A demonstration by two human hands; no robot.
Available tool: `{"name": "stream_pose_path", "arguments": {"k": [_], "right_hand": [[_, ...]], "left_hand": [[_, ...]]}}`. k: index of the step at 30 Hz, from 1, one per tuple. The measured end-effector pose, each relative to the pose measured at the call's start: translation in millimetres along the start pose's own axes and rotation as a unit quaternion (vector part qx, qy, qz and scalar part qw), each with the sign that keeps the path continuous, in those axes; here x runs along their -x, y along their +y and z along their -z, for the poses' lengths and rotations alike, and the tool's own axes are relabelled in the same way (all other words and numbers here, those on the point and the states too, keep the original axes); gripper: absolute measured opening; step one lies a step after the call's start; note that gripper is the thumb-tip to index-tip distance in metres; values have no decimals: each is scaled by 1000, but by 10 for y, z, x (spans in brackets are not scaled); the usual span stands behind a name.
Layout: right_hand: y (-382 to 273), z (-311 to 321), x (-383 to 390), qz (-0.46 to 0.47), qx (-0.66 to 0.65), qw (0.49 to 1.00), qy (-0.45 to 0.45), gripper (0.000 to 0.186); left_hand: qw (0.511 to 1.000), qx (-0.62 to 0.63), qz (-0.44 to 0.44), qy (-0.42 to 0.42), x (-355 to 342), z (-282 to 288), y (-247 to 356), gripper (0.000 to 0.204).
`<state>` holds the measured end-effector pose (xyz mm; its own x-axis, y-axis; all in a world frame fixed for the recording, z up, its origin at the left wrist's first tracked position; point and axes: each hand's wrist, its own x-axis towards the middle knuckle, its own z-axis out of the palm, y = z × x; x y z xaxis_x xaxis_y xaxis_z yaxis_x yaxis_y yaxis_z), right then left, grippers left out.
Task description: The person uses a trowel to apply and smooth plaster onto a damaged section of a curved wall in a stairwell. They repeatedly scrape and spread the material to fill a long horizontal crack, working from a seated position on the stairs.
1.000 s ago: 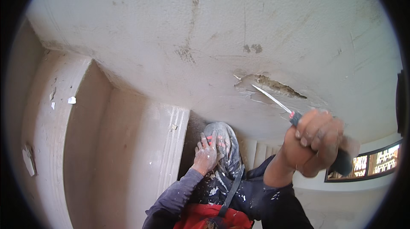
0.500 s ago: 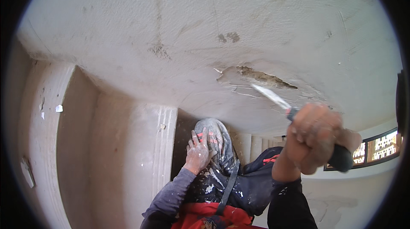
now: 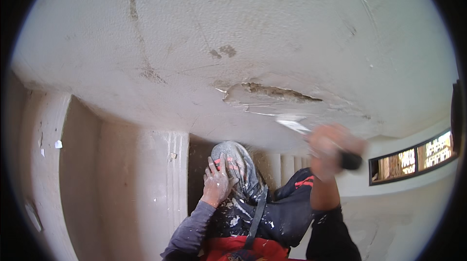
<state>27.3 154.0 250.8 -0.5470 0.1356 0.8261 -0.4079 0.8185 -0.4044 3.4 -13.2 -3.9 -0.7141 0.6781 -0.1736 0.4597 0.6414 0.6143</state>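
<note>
Since the earlier frame, the scraper [image 3: 293,124] has dropped lower, away from the broken hollow [image 3: 284,92] in the pale, rough wall [image 3: 292,32]. Blurred, the person's right hand [image 3: 335,151] wraps its fingers round the handle; the blade lies just below the hollow, though contact cannot be told. Wall stretches unobstructed above it. At left, steps [image 3: 131,188] with straight edges meet the wall, white chips [image 3: 58,144] on one. The left hand [image 3: 217,183], fingers spread, rests on the bent knee [image 3: 231,150], which crowds the space below the wall. A window [image 3: 408,163] sits at right.
</note>
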Motion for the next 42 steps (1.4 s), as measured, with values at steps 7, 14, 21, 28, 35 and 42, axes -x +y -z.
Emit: {"name": "stream_pose_path", "arguments": {"k": [7, 14, 21, 28, 35, 42], "right_hand": [[-443, 59, -246, -113, -77, 991, 4, 26], [-325, -111, -224, -65, -152, 985, 43, 24], [-245, -157, -274, -71, -124, 988, 59, 24], [-254, -114, -189, -79, -85, 993, 13, 20], [-200, 152, -199, -31, -118, 990, 76, 23], [37, 241, -56, 7, -151, 988, 33, 19]], "left_hand": [[1000, 16, 5, 3, -9, 29, 13, 101], [999, 18, -10, 33, -11, -17, -10, 98], [1000, 27, -3, 8, -46, 41, 40, 100], [998, 7, -13, 53, -49, -70, -47, 100], [1000, 18, -6, 15, -33, -37, -10, 102], [1000, 28, 1, 12, -15, 1, -19, 102]]}}
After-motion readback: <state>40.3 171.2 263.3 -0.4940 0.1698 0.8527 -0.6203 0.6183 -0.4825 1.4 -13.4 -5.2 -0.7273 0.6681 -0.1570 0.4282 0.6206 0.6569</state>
